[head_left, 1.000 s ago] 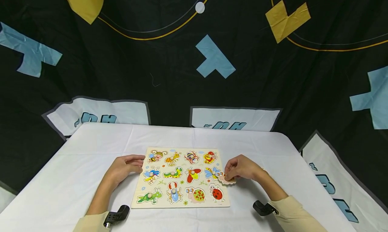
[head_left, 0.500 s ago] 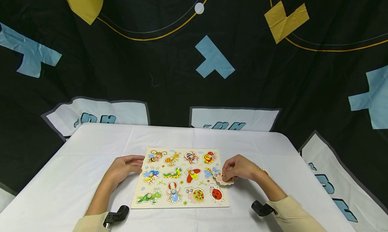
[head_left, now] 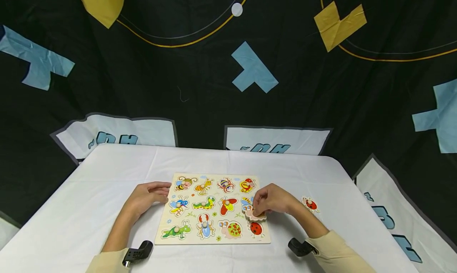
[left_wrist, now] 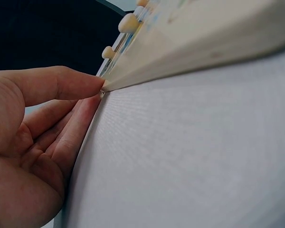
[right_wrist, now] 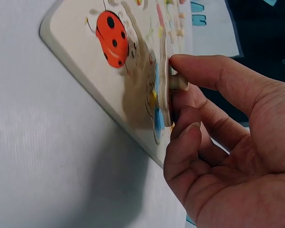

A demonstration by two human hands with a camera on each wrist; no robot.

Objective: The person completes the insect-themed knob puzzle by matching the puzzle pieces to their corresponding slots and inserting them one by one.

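Observation:
A wooden peg puzzle board (head_left: 194, 241) with insect pictures lies on the white table. My left hand (head_left: 144, 199) is at its left edge; in the left wrist view, straight fingertips (left_wrist: 92, 85) touch the board's side. My right hand (head_left: 275, 201) pinches a pinkish, scalloped snail puzzle piece (head_left: 254, 215) by its knob (right_wrist: 180, 82). That piece is over the right part of the board, partly covering the blue-winged insect and the top of the printed ladybug (right_wrist: 112, 40). The snail picture (head_left: 231, 229) in the bottom row shows without a knob.
A ladybug piece (head_left: 310, 204) lies on the white tablecloth (head_left: 200, 160) right of the board, beyond my right forearm. Several knobbed pieces sit in the board's other slots. Black cloth (head_left: 203, 86) hangs behind the table.
My right hand has moved left and slightly down with the snail piece, from the board's right edge to over the board. The ladybug piece has come into view. My left hand stays put.

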